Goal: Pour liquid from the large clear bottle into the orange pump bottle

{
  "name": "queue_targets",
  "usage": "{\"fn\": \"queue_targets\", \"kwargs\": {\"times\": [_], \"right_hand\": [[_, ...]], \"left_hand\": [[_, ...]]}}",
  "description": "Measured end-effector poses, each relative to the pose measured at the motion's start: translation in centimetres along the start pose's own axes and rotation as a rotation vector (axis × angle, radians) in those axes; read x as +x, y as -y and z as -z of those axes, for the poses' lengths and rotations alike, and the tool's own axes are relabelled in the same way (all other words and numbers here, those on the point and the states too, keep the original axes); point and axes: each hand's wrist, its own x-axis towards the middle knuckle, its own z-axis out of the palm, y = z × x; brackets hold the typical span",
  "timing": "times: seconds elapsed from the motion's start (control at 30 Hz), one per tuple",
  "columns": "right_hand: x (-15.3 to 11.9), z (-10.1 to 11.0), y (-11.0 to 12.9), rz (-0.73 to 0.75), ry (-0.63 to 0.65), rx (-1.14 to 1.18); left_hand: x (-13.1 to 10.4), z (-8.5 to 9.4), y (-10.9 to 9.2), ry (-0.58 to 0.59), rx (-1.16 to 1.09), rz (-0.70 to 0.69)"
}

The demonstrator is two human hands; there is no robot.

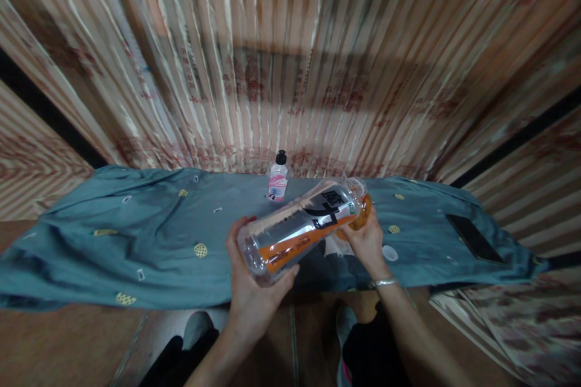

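Note:
A large clear plastic bottle (299, 227) with an orange band and black lettering is tilted over the table, its base at the left and its mouth at the upper right. My left hand (256, 290) is wrapped round its base. At the mouth end, my right hand (365, 242) is closed round an orange container (362, 214), partly hidden behind the fingers and the bottle. Whether the bottle's mouth touches the container cannot be made out. Behind the bottle, a small clear bottle (278, 184) with a black cap and pink label stands upright.
A teal patterned cloth (167, 230) covers the table. On it lie a dark phone (474, 237) at the right, a white round disc (390, 253) and a whitish paper (338, 246). Striped curtains (272, 72) hang behind.

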Motion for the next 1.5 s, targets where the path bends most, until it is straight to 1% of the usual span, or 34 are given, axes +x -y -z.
{"fn": "queue_targets", "kwargs": {"times": [0.27, 0.47, 0.63, 0.97, 1.03, 1.13, 1.27, 1.5], "right_hand": [[-0.05, 0.06, 0.17, 0.023, -0.020, -0.007], [-0.02, 0.18, 0.49, 0.020, -0.017, -0.001], [0.02, 0.22, 0.62, -0.010, 0.000, 0.018], [0.01, 0.18, 0.59, -0.006, -0.009, 0.027], [0.00, 0.17, 0.58, -0.003, -0.014, 0.019], [-0.02, 0.13, 0.51, -0.015, -0.018, 0.008], [-0.01, 0.09, 0.45, -0.028, -0.013, 0.015], [0.05, 0.17, 0.74, -0.012, -0.002, 0.028]], "left_hand": [[-0.02, 0.05, -0.20, -0.017, 0.019, 0.009], [-0.05, 0.14, 0.01, -0.023, 0.036, 0.002], [-0.13, 0.03, -0.15, 0.003, -0.003, -0.013], [-0.04, -0.02, -0.52, -0.019, -0.005, 0.033], [-0.06, -0.08, -0.50, -0.033, -0.008, 0.024], [-0.08, -0.06, -0.46, -0.017, 0.015, 0.003], [-0.08, 0.05, -0.43, -0.019, 0.033, 0.024], [0.00, -0.04, -0.26, -0.019, 0.015, 0.001]]}}
